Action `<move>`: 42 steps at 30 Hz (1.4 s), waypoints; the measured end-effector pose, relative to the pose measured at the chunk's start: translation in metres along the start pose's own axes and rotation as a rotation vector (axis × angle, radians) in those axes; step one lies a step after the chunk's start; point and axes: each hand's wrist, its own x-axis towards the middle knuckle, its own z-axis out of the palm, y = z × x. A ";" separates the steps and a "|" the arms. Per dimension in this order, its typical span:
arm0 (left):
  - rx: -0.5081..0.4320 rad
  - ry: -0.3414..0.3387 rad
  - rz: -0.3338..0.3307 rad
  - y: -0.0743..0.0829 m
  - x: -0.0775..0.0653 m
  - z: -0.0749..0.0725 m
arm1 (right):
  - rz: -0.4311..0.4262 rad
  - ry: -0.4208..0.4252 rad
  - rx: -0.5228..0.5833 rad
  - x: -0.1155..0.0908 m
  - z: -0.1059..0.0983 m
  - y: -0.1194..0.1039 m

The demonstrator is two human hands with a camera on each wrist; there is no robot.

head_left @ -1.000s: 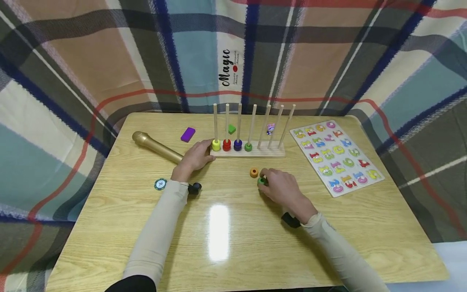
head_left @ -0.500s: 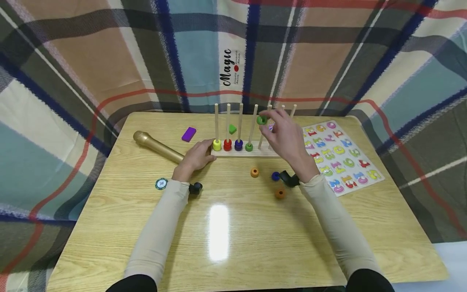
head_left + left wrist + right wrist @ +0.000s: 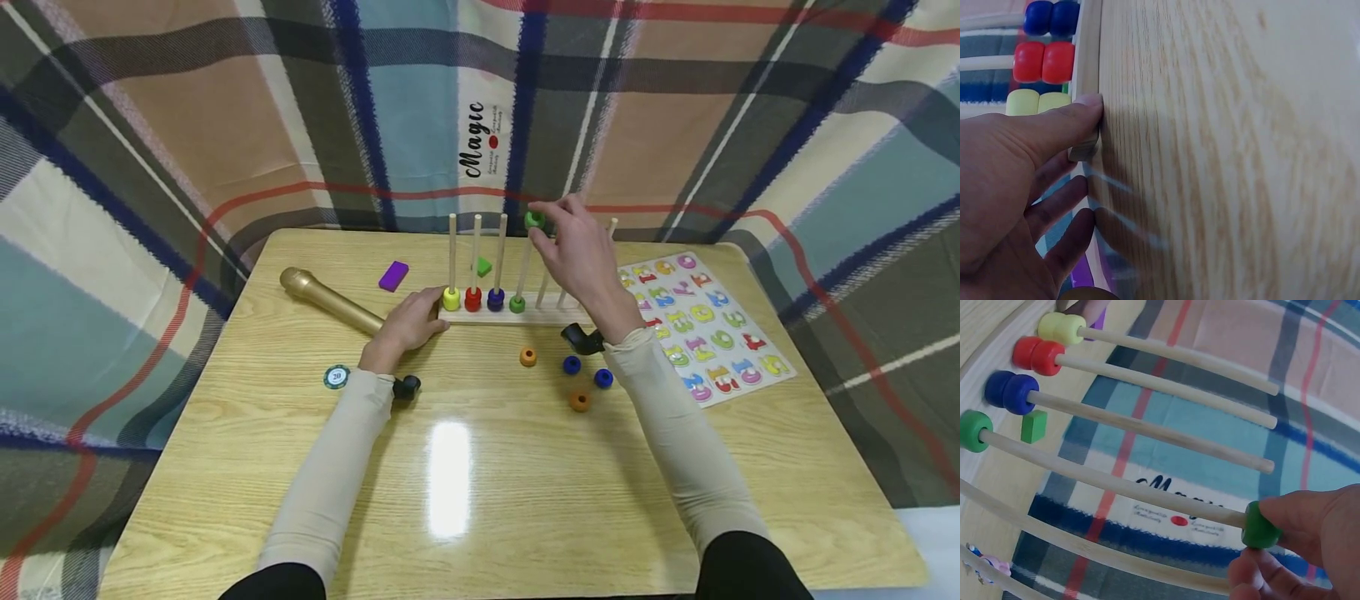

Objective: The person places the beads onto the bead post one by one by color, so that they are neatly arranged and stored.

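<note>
A wooden peg stand (image 3: 551, 317) stands at the far middle of the table. My left hand (image 3: 408, 325) grips its left end, with the thumb (image 3: 1066, 122) on the near edge and a finger behind. Pairs of yellow beads (image 3: 1061, 327), red beads (image 3: 472, 300) and blue beads (image 3: 496, 300) sit on the first three pegs, and one green bead (image 3: 517, 304) sits at the bottom of the fourth. My right hand (image 3: 588, 258) pinches another green bead (image 3: 1260, 526) between thumb and fingers at the top of that fourth peg.
Loose orange beads (image 3: 579, 401) and blue beads (image 3: 603, 378) lie in front of the stand. A number board (image 3: 705, 321) is at right. A golden stick (image 3: 330, 302), purple block (image 3: 393, 276) and poker chip (image 3: 336, 377) lie at left. A green block (image 3: 483, 267) is behind the pegs.
My right hand has picked the green bead up from the table and carried it up and away to the fourth peg's top. My left hand has stayed on the stand's end.
</note>
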 end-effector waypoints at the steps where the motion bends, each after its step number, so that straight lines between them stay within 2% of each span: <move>1: 0.000 0.000 -0.001 0.000 0.000 0.000 | 0.010 -0.014 -0.004 0.000 0.000 0.000; 6: 0.002 -0.005 -0.006 0.000 0.002 0.000 | 0.031 -0.057 -0.032 0.001 0.001 0.002; 11: 0.005 -0.005 0.001 0.002 0.003 0.000 | 0.025 -0.050 -0.041 -0.002 0.003 0.006; 15: 0.007 -0.008 0.003 0.003 0.003 0.001 | -0.012 0.027 0.000 -0.011 0.004 0.010; 19: 0.014 -0.024 -0.006 0.002 0.003 0.002 | -0.065 0.147 0.049 -0.033 0.010 0.017; 21: 0.018 -0.029 -0.010 0.001 0.003 0.003 | -0.089 0.174 0.047 -0.048 0.017 0.021; 24: 0.021 -0.024 -0.010 0.001 0.002 0.002 | -0.113 0.100 0.009 -0.070 0.029 0.026; 29: 0.022 -0.013 -0.006 0.001 0.002 -0.001 | -0.121 -0.176 -0.140 -0.100 0.057 0.033; 32: 0.017 -0.014 -0.004 0.002 0.002 -0.001 | -0.119 -0.283 -0.231 -0.110 0.069 0.034; 36: 0.008 -0.019 -0.006 0.001 0.002 0.001 | -0.130 -0.324 -0.290 -0.117 0.077 0.034; 42: 0.012 0.001 0.009 -0.001 0.001 0.002 | -0.138 -0.303 -0.253 -0.116 0.075 0.036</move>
